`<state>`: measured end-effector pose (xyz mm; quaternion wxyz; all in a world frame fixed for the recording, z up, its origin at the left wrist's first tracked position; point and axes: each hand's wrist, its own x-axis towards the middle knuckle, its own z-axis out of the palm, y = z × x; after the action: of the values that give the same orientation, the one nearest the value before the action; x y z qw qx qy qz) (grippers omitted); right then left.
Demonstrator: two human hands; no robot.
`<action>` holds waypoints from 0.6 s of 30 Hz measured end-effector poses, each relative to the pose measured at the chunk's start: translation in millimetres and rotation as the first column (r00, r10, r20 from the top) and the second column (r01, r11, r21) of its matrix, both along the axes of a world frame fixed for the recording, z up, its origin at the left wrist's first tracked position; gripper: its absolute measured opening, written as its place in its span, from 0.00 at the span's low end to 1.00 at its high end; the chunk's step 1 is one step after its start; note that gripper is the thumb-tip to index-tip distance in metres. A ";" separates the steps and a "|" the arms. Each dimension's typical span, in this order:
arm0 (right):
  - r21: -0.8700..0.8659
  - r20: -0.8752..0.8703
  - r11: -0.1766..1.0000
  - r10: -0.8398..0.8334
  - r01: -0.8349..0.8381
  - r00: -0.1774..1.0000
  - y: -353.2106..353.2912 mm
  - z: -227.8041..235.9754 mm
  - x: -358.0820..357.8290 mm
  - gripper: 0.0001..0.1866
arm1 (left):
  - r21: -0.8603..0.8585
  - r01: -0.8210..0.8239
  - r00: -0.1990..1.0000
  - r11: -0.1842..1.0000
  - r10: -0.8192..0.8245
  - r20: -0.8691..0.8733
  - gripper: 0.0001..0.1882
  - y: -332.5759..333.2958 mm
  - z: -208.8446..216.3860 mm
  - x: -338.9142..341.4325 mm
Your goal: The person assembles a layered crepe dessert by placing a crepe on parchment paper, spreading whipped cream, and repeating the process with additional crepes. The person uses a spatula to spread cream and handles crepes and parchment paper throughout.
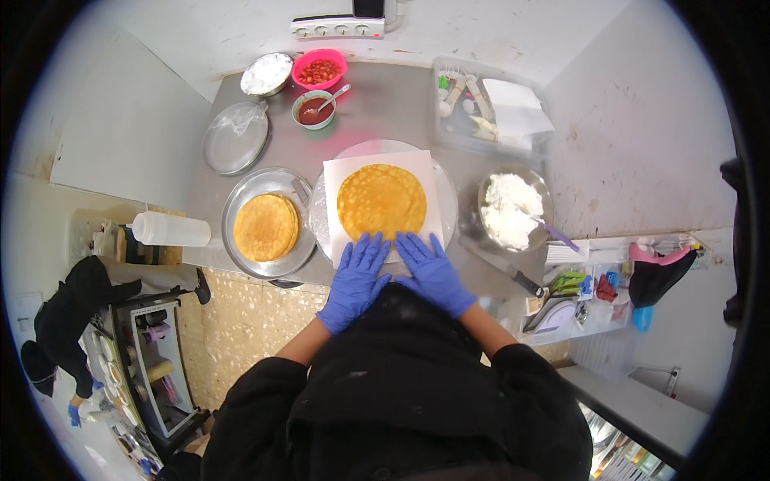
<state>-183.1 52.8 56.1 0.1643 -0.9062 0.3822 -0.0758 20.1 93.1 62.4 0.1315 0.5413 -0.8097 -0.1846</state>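
Note:
A round, golden-brown, pancake-like layer (381, 198) lies on a square white sheet or board (431, 166). Beneath that is a pale round stand (449, 196), partly covered by the square. My left hand (351, 280), in a blue glove, rests with fingers stretched out at the near edge of the square, its fingertips by the layer's rim. My right hand (437, 276), gloved the same way, lies beside it with fingers spread over the near right corner. Neither hand grips anything. More golden layers (265, 228) are stacked in a round metal pan (241, 263) to the left.
Right: a metal bowl of white cream (512, 204) with a purple-handled utensil, and a knife (521, 278). Far side: a bowl of red sauce (314, 110), a pink bowl of cut red fruit (319, 70) and a plastic bin (449, 136). Another person (76, 313) works at far left.

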 end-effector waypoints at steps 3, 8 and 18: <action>-0.014 0.011 0.999 -0.042 0.042 0.999 -5.2 5.5 -1.0 0.31 | -0.020 -0.015 1.000 1.000 0.015 -0.008 0.30 -11.7 7.8 4.5; -0.109 0.224 0.972 -0.182 0.210 0.958 -57.6 4.5 40.1 0.27 | -0.249 -0.295 0.946 0.923 0.246 -0.211 0.29 -74.2 4.3 -0.4; -0.151 0.303 0.849 -0.448 0.507 0.841 -127.8 6.4 45.9 0.27 | -0.210 -0.325 0.946 0.922 0.313 -0.086 0.33 -129.4 2.8 -7.1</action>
<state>-137.2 -75.0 62.5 0.0842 -0.7765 0.5614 -0.2737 13.0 -36.3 65.2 0.2399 0.6429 -0.7226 -0.0832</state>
